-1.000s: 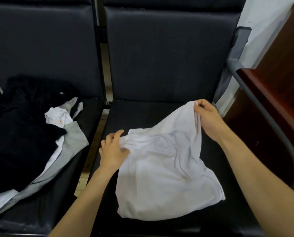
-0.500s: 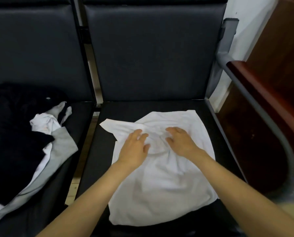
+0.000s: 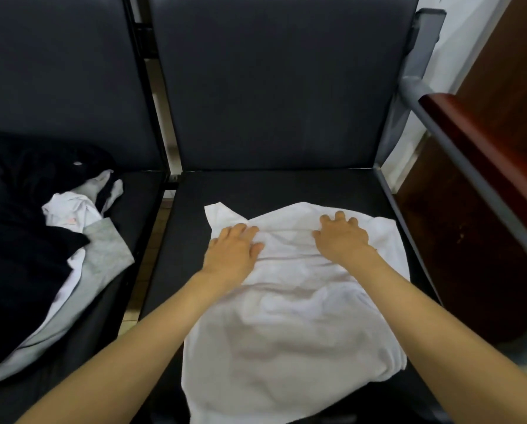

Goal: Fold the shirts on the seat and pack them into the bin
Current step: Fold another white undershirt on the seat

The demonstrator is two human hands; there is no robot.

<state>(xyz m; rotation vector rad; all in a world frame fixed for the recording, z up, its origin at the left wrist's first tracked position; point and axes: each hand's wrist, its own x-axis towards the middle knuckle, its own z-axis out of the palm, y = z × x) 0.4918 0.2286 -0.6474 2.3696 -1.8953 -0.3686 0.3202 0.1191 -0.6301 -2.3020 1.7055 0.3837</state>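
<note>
Because the white shirt (image 3: pixel 286 316) is only pressed down and is pinched nowhere, it can be dragged across the smooth dark seat (image 3: pixel 271 188) if a smoothing stroke is made too heavily. The wrinkles bunched in its lower half can then be pushed into hard creases rather than cleared. The near hem is seen low in the view, toward the front of the seat. A slide toward the person is therefore judged likely to let cloth spill over the front edge. One corner of the cloth (image 3: pixel 217 211) is seen sticking out at the far left, beyond the fingers. If a fold is begun before that corner is laid straight, a lopsided packet is to be expected. The heap of other clothes (image 3: pixel 26 240) on the neighbouring seat lies well apart and is not threatened. No bin is shown, so the way to it cannot be judged.

The left grip (image 3: pixel 231 249) is laid flat on the shirt's far left part, partly over the cloth's border, with fingers nearly straight and nothing held. The right grip (image 3: pixel 341 237) is likewise spread wide and empty, palm down on the far right part. The shirt is thus found beneath both palms, with most of its body lying nearer the person, between the forearms.
</note>
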